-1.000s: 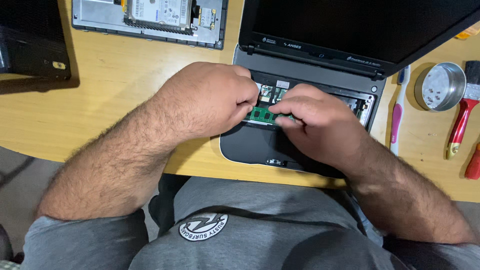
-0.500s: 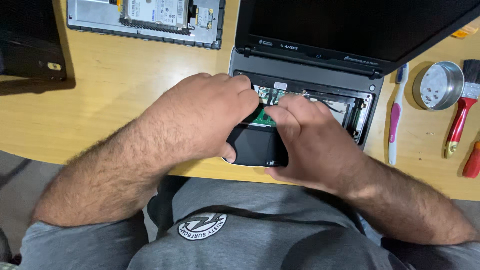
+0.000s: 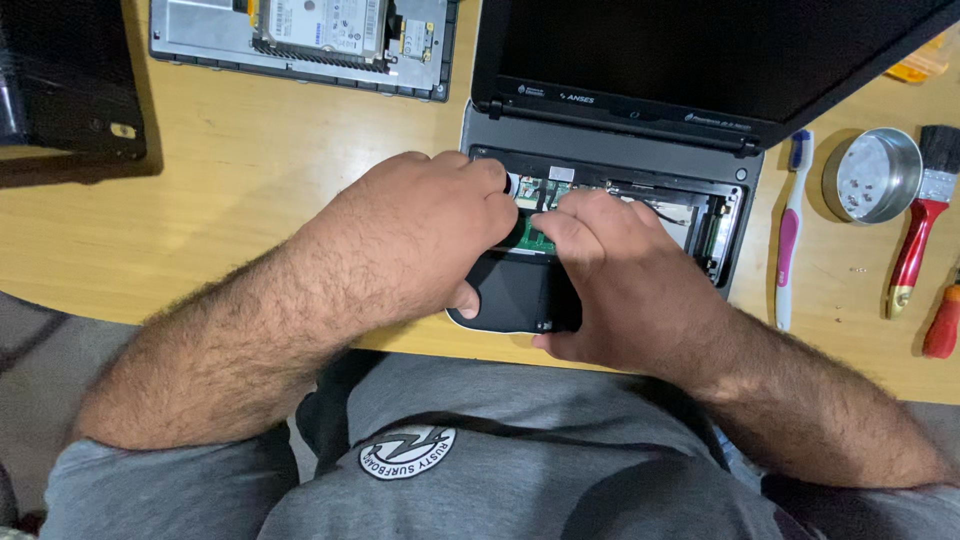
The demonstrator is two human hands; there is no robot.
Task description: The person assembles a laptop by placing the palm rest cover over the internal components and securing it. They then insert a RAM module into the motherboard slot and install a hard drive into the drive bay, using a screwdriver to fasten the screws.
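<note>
From the head camera, both hands lay on the opened dark grey laptop base (image 3: pixel 600 190) at the wooden table's (image 3: pixel 250 220) near edge. The left hand (image 3: pixel 415 235) and right hand (image 3: pixel 620 275), fingers curled, apparently pinched the small green memory board (image 3: pixel 535 238) inside it.

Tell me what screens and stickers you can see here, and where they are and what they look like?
Laptop screen: top right, tilted open above the hands, a dark, blank rectangle.
Label on the hard drive: top middle, a white rectangle on the silver drive inside the grey panel.
Small stickers: inside the opened laptop base, by the fingertips, pale squares.
</note>
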